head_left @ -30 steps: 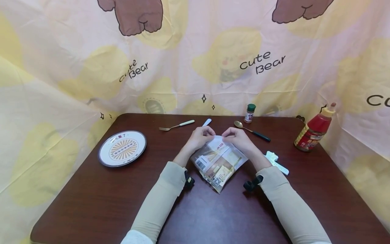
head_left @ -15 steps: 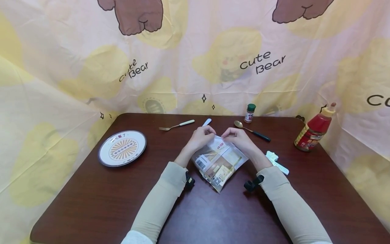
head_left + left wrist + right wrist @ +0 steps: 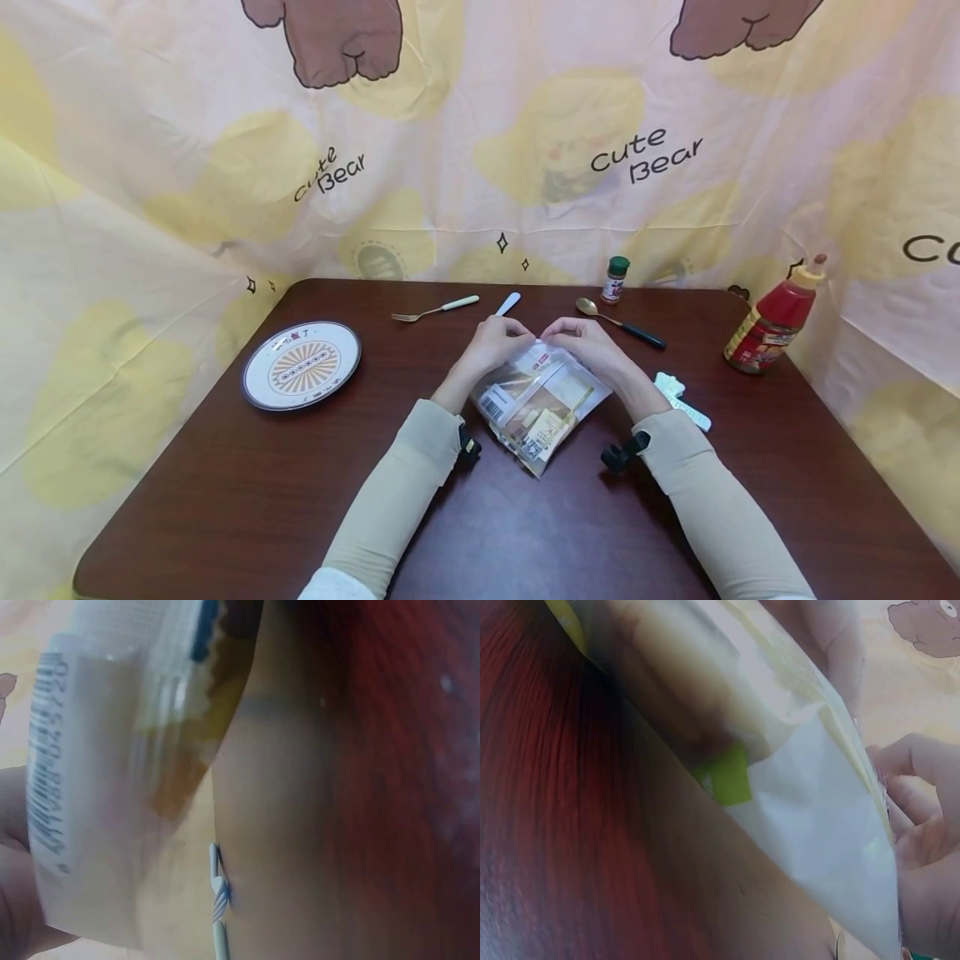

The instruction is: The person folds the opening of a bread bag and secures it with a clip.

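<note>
A clear plastic food bag (image 3: 555,396) with printed labels and a barcode is held up tilted over the middle of the table. My left hand (image 3: 495,340) pinches its top edge from the left. From the right, my right hand (image 3: 591,343) pinches the same edge, fingertips close to those of the left. Up close in the left wrist view, the bag (image 3: 97,787) shows its barcode. The right wrist view shows pale, bread-like contents inside the bag (image 3: 817,810), beside the curled fingers of my right hand (image 3: 930,825). The exact grip of the fingertips is hidden.
On the dark wood table (image 3: 225,517) lie a plate (image 3: 302,367) at left, a fork (image 3: 435,309) and a light-handled utensil (image 3: 508,302) behind. A spoon (image 3: 621,323), a small green-capped jar (image 3: 614,279), a pale green clip (image 3: 681,402) and a red sauce bottle (image 3: 776,317) stand or lie at right.
Both hands have come slightly closer together along the bag's top edge and dipped a little. The bag's white top strip is folded or pulled lower. Everything else stays put.
</note>
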### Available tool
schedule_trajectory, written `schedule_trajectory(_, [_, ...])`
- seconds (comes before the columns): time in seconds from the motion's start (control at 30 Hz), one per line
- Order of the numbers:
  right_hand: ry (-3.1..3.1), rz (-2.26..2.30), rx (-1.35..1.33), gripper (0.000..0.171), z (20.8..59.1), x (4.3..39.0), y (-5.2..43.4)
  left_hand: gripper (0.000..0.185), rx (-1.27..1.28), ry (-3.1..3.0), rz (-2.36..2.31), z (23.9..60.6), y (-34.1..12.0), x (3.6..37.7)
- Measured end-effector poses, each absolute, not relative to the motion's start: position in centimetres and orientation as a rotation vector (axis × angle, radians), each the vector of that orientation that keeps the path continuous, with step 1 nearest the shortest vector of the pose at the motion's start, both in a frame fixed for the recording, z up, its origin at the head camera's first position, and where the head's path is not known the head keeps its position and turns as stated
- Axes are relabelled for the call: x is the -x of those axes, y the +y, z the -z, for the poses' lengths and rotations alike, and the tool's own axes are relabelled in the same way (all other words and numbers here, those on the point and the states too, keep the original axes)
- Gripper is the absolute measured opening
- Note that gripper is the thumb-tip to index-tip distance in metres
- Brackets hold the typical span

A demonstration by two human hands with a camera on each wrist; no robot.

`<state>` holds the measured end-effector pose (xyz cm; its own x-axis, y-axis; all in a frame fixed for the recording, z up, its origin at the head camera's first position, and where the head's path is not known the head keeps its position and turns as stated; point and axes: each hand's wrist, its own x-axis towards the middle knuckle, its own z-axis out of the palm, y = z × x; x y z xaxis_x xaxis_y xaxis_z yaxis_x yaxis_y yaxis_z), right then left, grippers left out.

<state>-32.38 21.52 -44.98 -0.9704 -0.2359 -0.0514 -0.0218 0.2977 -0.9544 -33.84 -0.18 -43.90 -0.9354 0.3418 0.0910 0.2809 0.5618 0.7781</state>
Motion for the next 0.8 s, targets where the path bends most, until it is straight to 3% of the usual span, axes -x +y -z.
schedule_trajectory(0.5, [2.414, 1.649, 0.154, 0.034, 44.78, 32.23, 21.51, 0.016, -0.603, 2.755, -1.327, 44.04, -0.12, 33.89])
schedule_trajectory(0.8, [2.514, 1.586, 0.157, 0.024, 44.93, 32.34, 21.47, 0.014, -0.600, 2.785, -1.293, 43.95, -0.29, 33.91])
